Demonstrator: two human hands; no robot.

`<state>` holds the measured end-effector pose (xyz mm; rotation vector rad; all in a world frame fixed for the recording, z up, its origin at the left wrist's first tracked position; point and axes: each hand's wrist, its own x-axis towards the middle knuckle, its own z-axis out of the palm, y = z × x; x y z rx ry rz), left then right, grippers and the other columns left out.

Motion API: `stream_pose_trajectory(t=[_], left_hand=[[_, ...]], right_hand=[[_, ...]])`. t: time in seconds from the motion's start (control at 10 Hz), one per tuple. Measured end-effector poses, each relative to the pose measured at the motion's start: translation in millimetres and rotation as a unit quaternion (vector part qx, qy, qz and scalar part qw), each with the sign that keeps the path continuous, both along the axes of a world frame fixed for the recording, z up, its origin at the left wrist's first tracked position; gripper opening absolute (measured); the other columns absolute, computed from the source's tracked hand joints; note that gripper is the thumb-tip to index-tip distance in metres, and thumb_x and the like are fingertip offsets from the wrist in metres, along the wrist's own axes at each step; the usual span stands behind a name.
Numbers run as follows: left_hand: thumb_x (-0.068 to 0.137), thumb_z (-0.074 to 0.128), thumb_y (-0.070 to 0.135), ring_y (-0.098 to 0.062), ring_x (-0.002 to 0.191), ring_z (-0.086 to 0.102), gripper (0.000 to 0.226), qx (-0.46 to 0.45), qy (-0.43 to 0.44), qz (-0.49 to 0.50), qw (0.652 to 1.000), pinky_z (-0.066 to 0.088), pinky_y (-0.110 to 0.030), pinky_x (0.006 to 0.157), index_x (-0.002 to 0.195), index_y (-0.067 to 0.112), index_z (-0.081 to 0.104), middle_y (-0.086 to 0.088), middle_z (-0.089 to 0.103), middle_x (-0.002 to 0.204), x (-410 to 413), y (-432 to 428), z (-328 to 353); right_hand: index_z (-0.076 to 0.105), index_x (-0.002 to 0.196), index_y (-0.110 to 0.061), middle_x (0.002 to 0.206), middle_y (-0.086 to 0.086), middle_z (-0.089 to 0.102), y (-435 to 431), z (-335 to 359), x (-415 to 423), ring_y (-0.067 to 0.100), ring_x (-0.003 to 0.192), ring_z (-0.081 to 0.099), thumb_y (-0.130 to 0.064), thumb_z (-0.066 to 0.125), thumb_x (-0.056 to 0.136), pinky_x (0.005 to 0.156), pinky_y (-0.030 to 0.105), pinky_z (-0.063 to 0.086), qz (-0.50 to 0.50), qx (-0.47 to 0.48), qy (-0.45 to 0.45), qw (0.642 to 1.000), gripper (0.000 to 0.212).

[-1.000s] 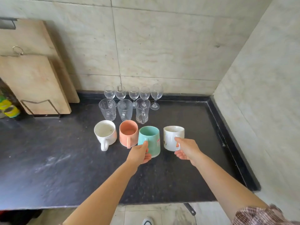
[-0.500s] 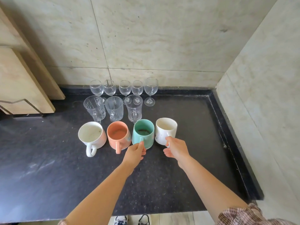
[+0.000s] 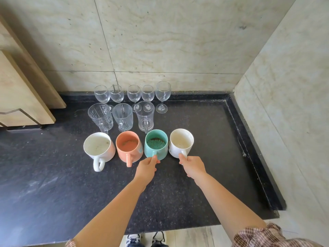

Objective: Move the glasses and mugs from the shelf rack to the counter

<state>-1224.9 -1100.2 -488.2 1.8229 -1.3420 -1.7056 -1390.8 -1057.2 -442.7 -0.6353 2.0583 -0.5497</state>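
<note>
A row of mugs stands on the black counter: a white and pink mug, an orange mug, a teal mug and a white mug. My left hand grips the teal mug's handle. My right hand grips the white mug's handle. Both mugs rest upright on the counter. Behind them stand three clear glass mugs, and at the wall a row of several wine glasses. The shelf rack is out of view.
Wooden cutting boards lean against the wall at the left. The tiled side wall and the counter's raised black rim bound the right. The counter's front edge runs just below my forearms, with shoes on the floor.
The teal and white mugs came down from a tilted hold to stand upright in the front row. My view shifted right and closer, hiding most of the cutting boards.
</note>
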Motion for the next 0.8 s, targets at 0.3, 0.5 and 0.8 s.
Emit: stream_pose_trajectory(t=[0.3, 0.5, 0.8], left_hand=[[0.099, 0.034, 0.043, -0.023, 0.103, 0.060, 0.029, 0.028, -0.021, -0.056, 0.998, 0.048, -0.039, 0.093, 0.103, 0.025, 0.056, 0.003, 0.057, 0.109, 3.2, -4.1, 9.3], [0.098, 0.032, 0.042, -0.025, 0.101, 0.060, 0.040, 0.031, -0.056, -0.093, 0.994, 0.050, -0.042, 0.094, 0.116, 0.015, 0.057, -0.003, 0.058, 0.106, 5.1, -7.5, 20.5], [0.092, 0.048, 0.024, -0.016, 0.065, 0.053, 0.018, -0.159, -0.067, -0.069, 0.983, 0.042, -0.029, 0.063, 0.082, 0.016, 0.061, 0.001, 0.060, 0.076, 55.0, -14.2, 62.5]], right_hand=[[0.064, 0.072, -0.012, 0.065, 0.002, 0.054, 8.8, -5.1, 2.6, 0.019, 0.059, 0.052, -0.048, 0.046, 0.094, 0.061, 0.031, 0.041, 0.017, 0.034, 0.052, 0.998, 0.046], [0.054, 0.067, -0.012, 0.067, 0.001, 0.052, 8.7, -1.6, 4.1, 0.018, 0.063, 0.052, -0.044, 0.046, 0.095, 0.058, 0.030, 0.038, 0.049, 0.034, 0.101, 0.993, 0.043], [0.047, 0.123, -0.001, 0.124, 0.015, 0.049, -0.9, 33.0, 19.7, 0.033, 0.114, 0.051, -0.026, 0.061, 0.087, 0.086, 0.039, 0.045, 0.018, -0.081, 0.181, 0.980, 0.046]])
